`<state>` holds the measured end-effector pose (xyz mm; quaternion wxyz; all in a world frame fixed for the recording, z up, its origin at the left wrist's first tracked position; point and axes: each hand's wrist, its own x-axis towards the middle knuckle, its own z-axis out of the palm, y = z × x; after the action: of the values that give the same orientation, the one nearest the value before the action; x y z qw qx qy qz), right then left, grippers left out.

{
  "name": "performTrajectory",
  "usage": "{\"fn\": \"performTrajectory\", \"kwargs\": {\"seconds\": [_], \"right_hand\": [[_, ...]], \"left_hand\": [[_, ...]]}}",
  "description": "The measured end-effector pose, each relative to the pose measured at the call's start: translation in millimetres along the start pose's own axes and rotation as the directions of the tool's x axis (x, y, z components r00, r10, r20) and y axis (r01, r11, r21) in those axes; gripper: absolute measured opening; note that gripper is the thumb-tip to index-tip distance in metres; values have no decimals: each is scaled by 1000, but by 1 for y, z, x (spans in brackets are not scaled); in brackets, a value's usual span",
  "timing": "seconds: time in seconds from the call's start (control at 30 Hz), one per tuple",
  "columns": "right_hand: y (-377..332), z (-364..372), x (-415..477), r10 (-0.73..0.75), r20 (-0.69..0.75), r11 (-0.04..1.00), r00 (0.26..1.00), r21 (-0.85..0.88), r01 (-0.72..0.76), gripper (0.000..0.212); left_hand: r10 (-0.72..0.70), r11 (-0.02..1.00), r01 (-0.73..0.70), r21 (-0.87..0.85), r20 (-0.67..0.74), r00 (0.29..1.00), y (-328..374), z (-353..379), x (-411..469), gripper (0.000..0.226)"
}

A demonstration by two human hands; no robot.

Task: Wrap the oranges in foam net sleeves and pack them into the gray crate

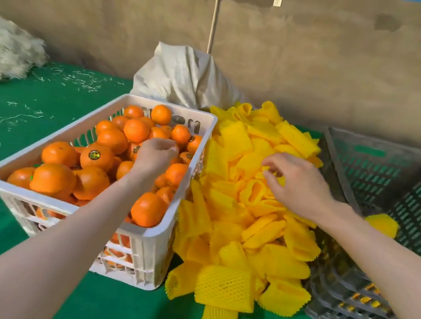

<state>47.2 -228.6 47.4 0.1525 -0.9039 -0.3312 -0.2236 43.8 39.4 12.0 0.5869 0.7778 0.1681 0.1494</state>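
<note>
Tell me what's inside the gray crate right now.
One yellow foam-net bundle lies on the gray crate floor, likely a wrapped orange. The right forearm and the crate's near wall hide the rest of the floor.

The green-covered table [34, 113] carries, left to right, a white crate [146, 264], a loose pile of yellow foam net sleeves [239, 217] and a gray crate [381, 167], with a white sack [185, 77] at the far edge and a heap of white shreds [0, 51] at far left.
</note>
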Motion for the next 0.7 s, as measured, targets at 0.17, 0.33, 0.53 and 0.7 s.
{"fn": "performTrajectory", "kwargs": {"seconds": [0.17, 0.33, 0.53, 0.7], "right_hand": [[-32, 21, 10, -16, 129, 999, 991, -42, 22, 22], [-28, 29, 12, 122, 202, 991, 972, -79, -108, 25], [-25, 66, 5, 211, 426, 977, 880, -57, -207, 37], [-26, 108, 3, 390, 456, 918, 800, -262, -298, 71]], "left_hand": [[4, 789, 44, 613, -76, 997, -32, -20, 50, 53], [-83, 719, 35, 694, 36, 996, -55, -20, 82, 67], [-38, 837, 24, 547, 14, 999, -66, -21, 98, 68], [37, 979, -18, 202, -90, 995, -42, -24, 90, 68]]}}
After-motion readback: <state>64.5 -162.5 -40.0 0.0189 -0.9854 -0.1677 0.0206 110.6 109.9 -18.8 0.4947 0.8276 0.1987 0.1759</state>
